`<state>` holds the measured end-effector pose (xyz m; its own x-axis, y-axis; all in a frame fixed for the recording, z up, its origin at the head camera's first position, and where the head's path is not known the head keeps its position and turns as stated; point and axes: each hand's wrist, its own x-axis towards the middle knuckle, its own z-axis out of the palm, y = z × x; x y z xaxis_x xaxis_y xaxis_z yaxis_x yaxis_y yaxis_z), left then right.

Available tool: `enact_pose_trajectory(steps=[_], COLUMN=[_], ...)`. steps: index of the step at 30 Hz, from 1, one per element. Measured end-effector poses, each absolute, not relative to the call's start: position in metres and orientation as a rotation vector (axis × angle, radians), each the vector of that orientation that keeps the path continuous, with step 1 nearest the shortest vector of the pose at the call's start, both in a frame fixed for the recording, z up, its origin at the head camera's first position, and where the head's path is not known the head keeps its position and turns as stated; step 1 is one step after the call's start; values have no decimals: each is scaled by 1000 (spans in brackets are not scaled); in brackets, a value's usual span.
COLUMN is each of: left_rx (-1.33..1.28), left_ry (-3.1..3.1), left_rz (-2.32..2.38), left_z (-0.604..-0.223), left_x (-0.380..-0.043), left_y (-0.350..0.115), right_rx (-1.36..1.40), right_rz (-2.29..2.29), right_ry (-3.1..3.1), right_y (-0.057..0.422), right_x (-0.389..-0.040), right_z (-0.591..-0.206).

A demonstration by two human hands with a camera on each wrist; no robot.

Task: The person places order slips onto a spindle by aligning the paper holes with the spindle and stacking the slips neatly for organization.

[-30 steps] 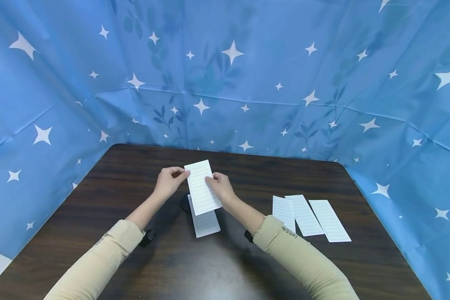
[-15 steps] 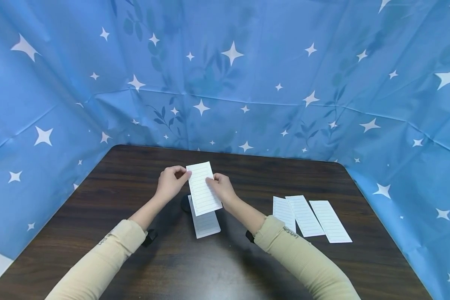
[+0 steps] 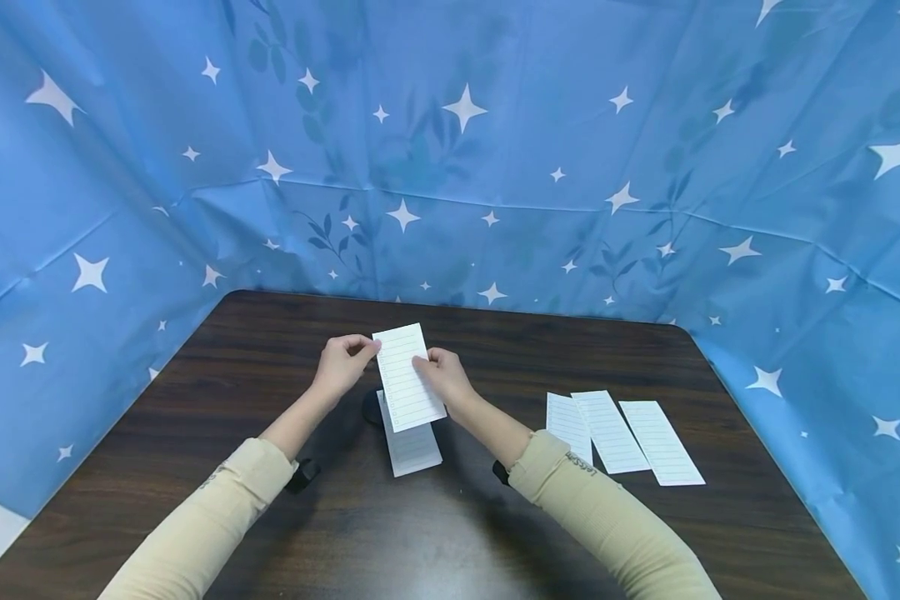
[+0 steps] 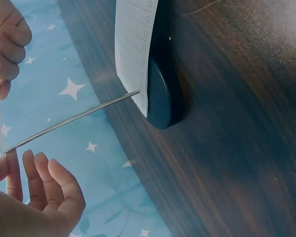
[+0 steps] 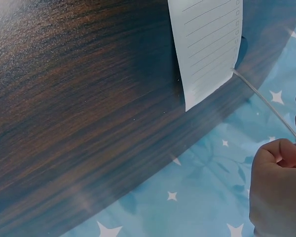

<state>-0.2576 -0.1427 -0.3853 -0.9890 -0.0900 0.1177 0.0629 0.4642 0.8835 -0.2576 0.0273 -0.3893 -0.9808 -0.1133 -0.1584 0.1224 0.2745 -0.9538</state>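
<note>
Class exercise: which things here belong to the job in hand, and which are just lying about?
Belongs to the job:
held lined sheet
left hand, pinching its corner
right hand, gripping its edge
metal rod and black base
lower lined sheet, threaded on the rod
three loose lined sheets, probably: they look alike

Just there:
star-patterned blue cloth
dark wood tabletop

clear light is filling the head view; both wrist views are running dimmer and hazier.
light is falling from above, glare is whitening the near tabletop (image 3: 442, 550), and soft shadows are lying beside the sleeves (image 3: 607, 517); the blue cloth (image 3: 525, 150) is stretching toward the edges, gloss is brightening an upper corner in each wrist view, and lines on the held card (image 3: 403, 387) are looking faint.
</note>
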Motion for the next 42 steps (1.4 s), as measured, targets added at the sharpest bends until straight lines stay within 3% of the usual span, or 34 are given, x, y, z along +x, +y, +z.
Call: enact_pose_trajectory(steps=[42], left_rx=[0], left_ry=[-2777], left_rz=[-1435], left_z=[-426], left_x=[-268], left_y=[-155], right_rx=[-58], right_rz=[-1652], right_ry=[2420], right_y=[46], right_x=[-261], right_z=[-427])
